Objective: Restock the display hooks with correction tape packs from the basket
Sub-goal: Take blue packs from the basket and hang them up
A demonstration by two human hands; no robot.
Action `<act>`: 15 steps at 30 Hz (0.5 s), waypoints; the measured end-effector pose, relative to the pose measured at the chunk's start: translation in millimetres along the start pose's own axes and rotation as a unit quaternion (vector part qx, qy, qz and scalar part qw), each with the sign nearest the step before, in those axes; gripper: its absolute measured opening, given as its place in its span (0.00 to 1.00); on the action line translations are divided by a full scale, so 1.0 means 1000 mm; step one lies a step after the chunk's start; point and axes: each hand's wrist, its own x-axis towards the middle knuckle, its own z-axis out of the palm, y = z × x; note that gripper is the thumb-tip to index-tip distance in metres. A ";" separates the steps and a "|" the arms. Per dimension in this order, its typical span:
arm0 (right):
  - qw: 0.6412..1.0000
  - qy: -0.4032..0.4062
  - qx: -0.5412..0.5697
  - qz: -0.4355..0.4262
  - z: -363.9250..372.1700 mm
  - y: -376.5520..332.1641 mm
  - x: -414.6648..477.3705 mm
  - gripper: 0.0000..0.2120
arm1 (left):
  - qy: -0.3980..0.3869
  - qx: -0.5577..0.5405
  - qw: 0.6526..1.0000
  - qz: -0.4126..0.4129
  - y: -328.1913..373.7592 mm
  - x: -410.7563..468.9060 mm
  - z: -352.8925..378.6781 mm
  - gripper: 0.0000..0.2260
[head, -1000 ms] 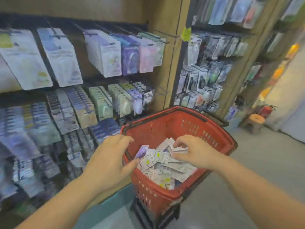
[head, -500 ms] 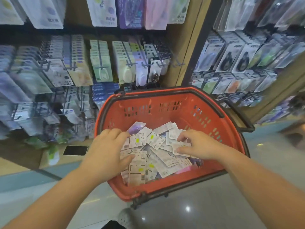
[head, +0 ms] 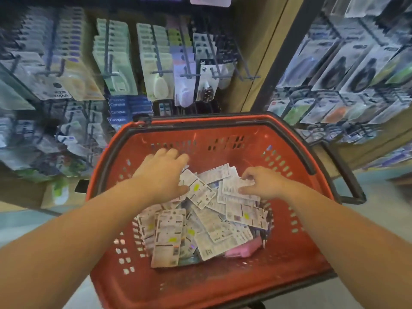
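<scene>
Basket (head: 223, 286): moulded red plastic with perforated walls. The inner floor is scuffed and matt; the walls carry a faint sheen.

Handle (head: 347, 175): black plastic, smooth, low gloss.

Packs (head: 214, 221): white printed card backs, matt and flat. Some bear small yellow stickers.

Pink item (head: 245, 249), partly under the packs: smooth plastic with a slight gloss.

Hooks (head: 243, 63): thin dark metal wire, smooth.

Hung packs (head: 118, 63): card backing under clear glossy plastic that catches the light. Finer detail is blurred.

Panel (head: 256, 52) behind the hooks: brown, matt, wood-like board. The grain cannot be made out.

Floor (head: 383, 192): pale, smooth, hard surface with a soft sheen.
</scene>
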 end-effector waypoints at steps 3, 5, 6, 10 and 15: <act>1.000 -0.016 -0.011 -0.017 0.001 0.008 0.035 0.19 | -0.057 0.013 0.998 -0.024 0.006 0.023 0.015 0.35; 0.999 -0.024 -0.009 -0.027 0.005 0.011 0.053 0.19 | -0.089 0.006 0.995 -0.043 0.013 0.036 0.026 0.36; 0.999 -0.032 -0.006 -0.031 0.008 0.013 0.059 0.22 | -0.102 -0.003 0.994 -0.050 0.017 0.042 0.032 0.37; 0.996 -0.082 -0.026 -0.013 0.023 0.015 0.070 0.22 | -0.150 -0.002 0.988 -0.041 0.030 0.065 0.061 0.40; 0.994 -0.089 -0.068 0.010 0.033 0.017 0.075 0.24 | -0.198 0.076 0.977 -0.005 0.041 0.081 0.089 0.39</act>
